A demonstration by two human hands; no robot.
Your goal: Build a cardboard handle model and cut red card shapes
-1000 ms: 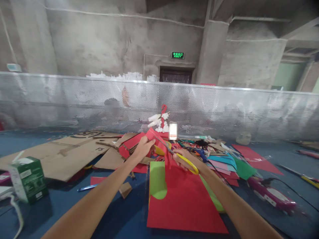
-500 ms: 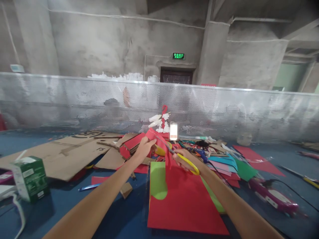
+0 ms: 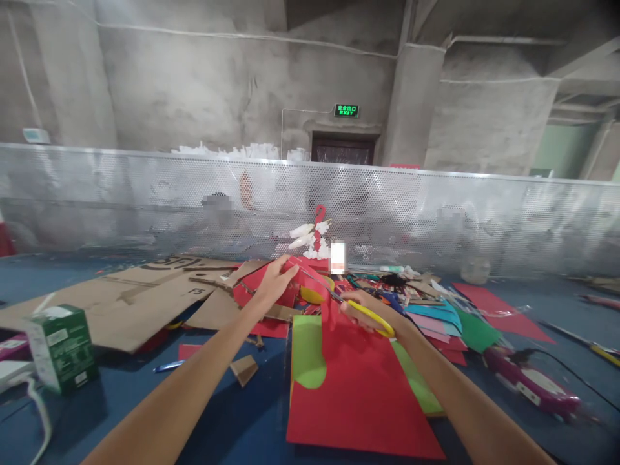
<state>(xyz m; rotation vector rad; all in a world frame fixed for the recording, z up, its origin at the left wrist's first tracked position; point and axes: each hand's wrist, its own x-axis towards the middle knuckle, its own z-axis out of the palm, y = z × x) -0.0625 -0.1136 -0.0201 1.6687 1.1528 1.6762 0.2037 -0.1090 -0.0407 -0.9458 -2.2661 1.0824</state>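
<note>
My right hand (image 3: 365, 311) grips a pair of scissors (image 3: 382, 321) by its yellow handles, with the blades pointing up and left against red paper. Pinched in the fingers of my left hand (image 3: 276, 281) is a strip of red paper (image 3: 312, 276) that stretches toward the blades. Below both hands lies a large red sheet (image 3: 363, 394), over bright green paper (image 3: 306, 361). Part of a yellow object (image 3: 312, 294) shows behind the strip. How far the cut runs is hard to make out.
Flattened cardboard (image 3: 130, 294) and a green box (image 3: 65, 349) are on the left. Scraps, coloured sheets (image 3: 438, 320) and a purple tool (image 3: 533, 384) with a cord lie to the right. White flowers (image 3: 310, 239) stand before a perforated metal screen (image 3: 145, 194).
My left hand has shifted slightly left and down, with the red strip in its fingers. My right hand and the scissors have moved a little to the right.
</note>
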